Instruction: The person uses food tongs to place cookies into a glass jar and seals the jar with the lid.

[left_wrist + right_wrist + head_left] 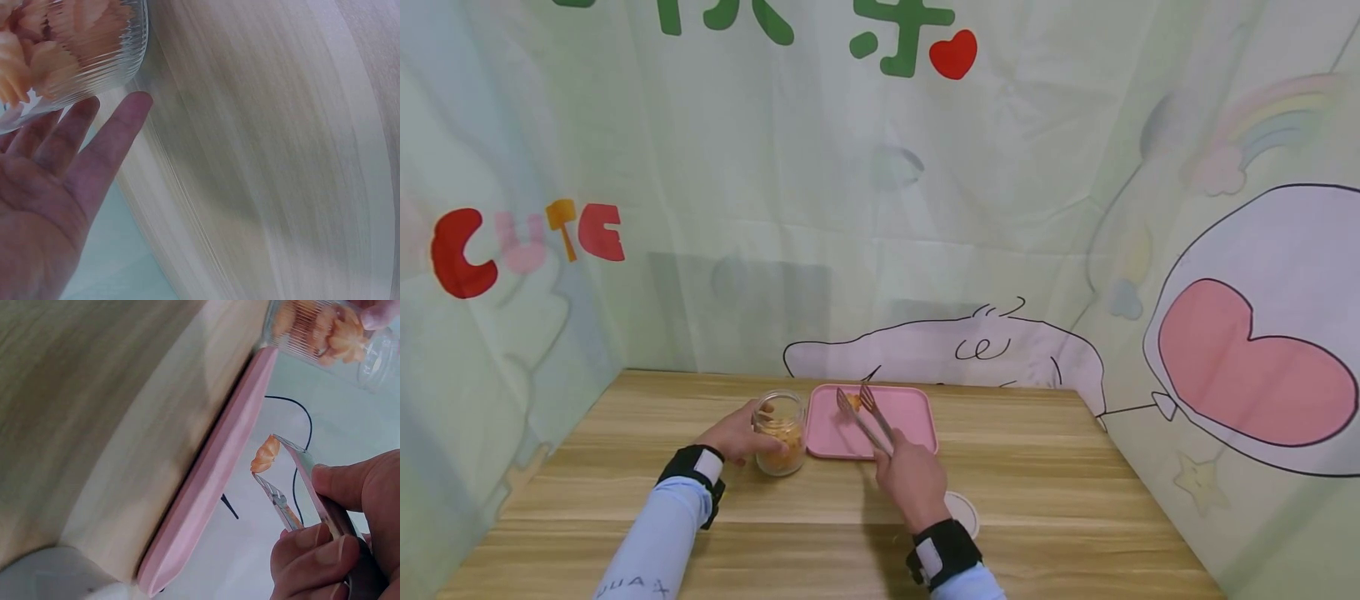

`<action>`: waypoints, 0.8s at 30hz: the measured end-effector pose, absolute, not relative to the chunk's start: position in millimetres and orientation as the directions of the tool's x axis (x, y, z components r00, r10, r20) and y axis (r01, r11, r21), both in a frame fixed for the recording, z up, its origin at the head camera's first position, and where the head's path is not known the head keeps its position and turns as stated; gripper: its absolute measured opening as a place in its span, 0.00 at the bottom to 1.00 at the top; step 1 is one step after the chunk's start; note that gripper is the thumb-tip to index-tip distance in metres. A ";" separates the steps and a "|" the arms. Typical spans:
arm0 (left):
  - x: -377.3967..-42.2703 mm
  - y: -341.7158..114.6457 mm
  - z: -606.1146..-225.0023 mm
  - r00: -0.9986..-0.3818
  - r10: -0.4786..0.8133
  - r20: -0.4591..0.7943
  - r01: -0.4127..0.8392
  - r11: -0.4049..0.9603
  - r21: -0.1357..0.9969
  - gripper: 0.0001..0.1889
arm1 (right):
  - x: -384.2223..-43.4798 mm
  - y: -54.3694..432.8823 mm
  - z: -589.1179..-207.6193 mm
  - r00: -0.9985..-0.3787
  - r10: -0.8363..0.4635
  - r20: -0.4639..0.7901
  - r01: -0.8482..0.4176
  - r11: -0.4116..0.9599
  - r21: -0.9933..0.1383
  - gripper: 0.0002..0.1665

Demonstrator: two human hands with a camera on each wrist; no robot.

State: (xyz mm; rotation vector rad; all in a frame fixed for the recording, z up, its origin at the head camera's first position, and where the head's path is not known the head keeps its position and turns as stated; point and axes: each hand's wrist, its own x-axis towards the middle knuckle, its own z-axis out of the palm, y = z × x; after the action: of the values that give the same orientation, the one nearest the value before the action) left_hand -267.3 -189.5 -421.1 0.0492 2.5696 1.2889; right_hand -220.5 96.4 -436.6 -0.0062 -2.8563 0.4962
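My left hand (741,433) holds a clear ribbed glass jar (780,462), its thumb on the near side and fingers behind. Orange, shell-shaped crackers (53,62) fill its lower part, and its mouth is uncovered. In the left wrist view, the visible fingers (103,150) lie nearly straight along the glass. My right hand (913,483) grips metal tongs (867,431) over a pink tray (913,429). A single ridged orange cracker (265,454) sits between the tong tips in the right wrist view, above the tray.
A white round lid (964,515) lies on the wooden table (1037,500), partly hidden by the right wrist. The jar stands close to the tray's left edge. A printed cloth backdrop (880,208) rises behind the table and along both sides.
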 end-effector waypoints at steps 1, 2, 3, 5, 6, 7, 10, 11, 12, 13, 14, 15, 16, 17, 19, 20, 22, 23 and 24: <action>-266.6 -189.1 -420.1 -0.964 0.149 -0.219 -0.086 0.605 0.792 0.44 | -220.0 96.4 -434.7 -0.971 0.044 0.237 -0.040 0.941 -0.337 0.29; -266.1 -188.8 -419.3 -0.964 0.150 -0.218 -0.085 0.605 0.791 0.44 | -219.8 96.6 -433.2 -0.971 0.043 0.237 -0.040 0.941 -0.337 0.29; -265.8 -188.6 -418.9 -0.965 0.148 -0.218 -0.085 0.606 0.791 0.44 | -219.4 96.7 -431.6 -0.970 0.043 0.239 -0.041 0.941 -0.336 0.29; -265.3 -188.3 -418.4 -0.965 0.146 -0.218 -0.086 0.608 0.789 0.44 | -218.7 96.9 -429.0 -0.968 0.043 0.248 -0.044 0.941 -0.336 0.28; -265.2 -188.3 -418.5 -0.965 0.146 -0.218 -0.086 0.609 0.788 0.44 | -218.1 96.8 -427.1 -0.967 0.044 0.251 -0.045 0.940 -0.339 0.28; -265.2 -188.5 -418.7 -0.965 0.146 -0.219 -0.086 0.610 0.788 0.44 | -217.8 96.6 -425.8 -0.966 0.045 0.255 -0.046 0.939 -0.340 0.28; -265.3 -188.8 -419.2 -0.964 0.146 -0.222 -0.089 0.609 0.788 0.44 | -216.7 95.4 -421.2 -0.964 0.049 0.261 -0.045 0.938 -0.343 0.28; -265.3 -188.9 -419.1 -0.964 0.149 -0.221 -0.087 0.609 0.788 0.44 | -215.9 94.5 -418.8 -0.963 0.049 0.264 -0.046 0.938 -0.344 0.29; -265.5 -189.2 -419.4 -0.964 0.150 -0.221 -0.087 0.607 0.790 0.44 | -214.9 93.5 -416.6 -0.963 0.050 0.264 -0.046 0.937 -0.346 0.29; -265.5 -189.3 -419.2 -0.964 0.152 -0.220 -0.085 0.606 0.791 0.44 | -214.1 92.3 -414.5 -0.962 0.049 0.269 -0.049 0.937 -0.347 0.29; -265.5 -189.3 -419.1 -0.964 0.153 -0.218 -0.083 0.604 0.792 0.44 | -213.0 90.9 -411.7 -0.961 0.047 0.273 -0.053 0.936 -0.348 0.29; -265.4 -189.5 -418.9 -0.964 0.158 -0.215 -0.078 0.604 0.793 0.44 | -211.8 89.5 -409.1 -0.959 0.044 0.280 -0.059 0.935 -0.349 0.29; -265.3 -189.5 -418.8 -0.964 0.160 -0.214 -0.076 0.602 0.795 0.44 | -210.6 88.1 -406.6 -0.957 0.038 0.288 -0.068 0.934 -0.350 0.29; -265.3 -189.6 -418.7 -0.964 0.162 -0.211 -0.073 0.601 0.796 0.44 | -209.2 86.7 -404.2 -0.954 0.032 0.300 -0.079 0.934 -0.349 0.29; -265.2 -189.8 -419.0 -0.964 0.165 -0.207 -0.068 0.600 0.797 0.44 | -206.4 84.0 -399.6 -0.947 0.017 0.320 -0.102 0.931 -0.350 0.29; -265.1 -189.8 -419.0 -0.965 0.167 -0.204 -0.065 0.600 0.797 0.44 | -205.1 82.8 -397.4 -0.943 0.007 0.332 -0.115 0.931 -0.347 0.28; -265.2 -190.1 -419.2 -0.965 0.170 -0.201 -0.060 0.602 0.796 0.44 | -202.2 80.7 -393.6 -0.935 -0.011 0.355 -0.142 0.928 -0.345 0.28; -265.4 -190.2 -419.4 -0.965 0.171 -0.200 -0.058 0.603 0.796 0.44 | -200.6 79.6 -391.5 -0.930 -0.021 0.367 -0.157 0.926 -0.345 0.28; -265.6 -190.4 -419.5 -0.965 0.172 -0.199 -0.057 0.604 0.795 0.44 | -199.2 78.5 -389.8 -0.925 -0.032 0.379 -0.172 0.924 -0.342 0.28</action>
State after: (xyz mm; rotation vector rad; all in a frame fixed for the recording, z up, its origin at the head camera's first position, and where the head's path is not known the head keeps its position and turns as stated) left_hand -265.6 -190.4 -419.5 0.0939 2.5768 1.2908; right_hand -199.2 78.5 -389.8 0.1491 -2.7113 0.5287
